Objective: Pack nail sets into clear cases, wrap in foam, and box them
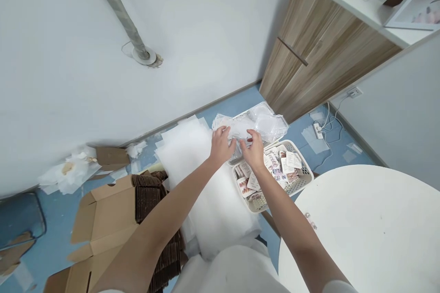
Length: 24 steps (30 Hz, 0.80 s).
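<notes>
My left hand (221,145) reaches over the clear plastic packaging (242,127), thumb and bent fingers apart at its near left edge. Beside it, my right hand (253,149) is in a similar pose, with its fingers spread at the near side of the same plastic. Both hands look open, though contact of the fingertips is hard to make out. The plastic lies piled in a white basket (242,113). Just under my right wrist stands another white basket (308,176), filled with carded press-on nail sets (293,160).
A stack of white foam sheets (213,187) lies left of the baskets. Flattened cardboard boxes (113,213) are further left. A round white table (371,229) stands at right, a wood-grain cabinet (319,50) behind. A power strip (318,131) with cables lies on the blue floor.
</notes>
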Tool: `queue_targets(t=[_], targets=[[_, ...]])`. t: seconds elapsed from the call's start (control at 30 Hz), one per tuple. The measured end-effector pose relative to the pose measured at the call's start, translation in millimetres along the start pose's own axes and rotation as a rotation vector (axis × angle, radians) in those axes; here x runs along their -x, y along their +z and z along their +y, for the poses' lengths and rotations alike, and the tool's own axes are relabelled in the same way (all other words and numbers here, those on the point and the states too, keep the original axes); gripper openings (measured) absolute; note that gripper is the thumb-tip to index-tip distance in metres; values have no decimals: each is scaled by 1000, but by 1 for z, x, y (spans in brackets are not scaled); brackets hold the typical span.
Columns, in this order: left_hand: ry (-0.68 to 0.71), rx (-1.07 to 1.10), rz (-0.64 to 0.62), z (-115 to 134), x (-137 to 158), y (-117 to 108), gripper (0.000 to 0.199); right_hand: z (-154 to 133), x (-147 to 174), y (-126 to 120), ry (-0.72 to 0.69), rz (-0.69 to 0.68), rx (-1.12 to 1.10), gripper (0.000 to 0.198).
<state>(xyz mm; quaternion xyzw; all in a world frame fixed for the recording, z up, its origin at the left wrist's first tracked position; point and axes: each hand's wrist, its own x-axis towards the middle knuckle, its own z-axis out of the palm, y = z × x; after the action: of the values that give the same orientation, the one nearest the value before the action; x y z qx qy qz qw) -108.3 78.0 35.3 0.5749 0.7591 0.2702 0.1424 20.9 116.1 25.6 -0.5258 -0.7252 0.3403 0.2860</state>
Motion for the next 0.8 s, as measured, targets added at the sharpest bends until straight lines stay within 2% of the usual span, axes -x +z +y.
queue_targets(t=[0.13, 0.37, 0.57, 0.8], targets=[[-24, 18, -29, 9, 12, 13, 45, -1, 0, 0, -21, 12, 24, 41], [-91, 161, -54, 15, 19, 18, 48, -2, 1, 1, -51, 29, 71, 39], [-122, 314, -58, 18, 24, 24, 54, -1, 0, 1, -64, 81, -2, 37], [-97, 357, -73, 19, 25, 25, 52, -2, 1, 1, -45, 86, -81, 36]])
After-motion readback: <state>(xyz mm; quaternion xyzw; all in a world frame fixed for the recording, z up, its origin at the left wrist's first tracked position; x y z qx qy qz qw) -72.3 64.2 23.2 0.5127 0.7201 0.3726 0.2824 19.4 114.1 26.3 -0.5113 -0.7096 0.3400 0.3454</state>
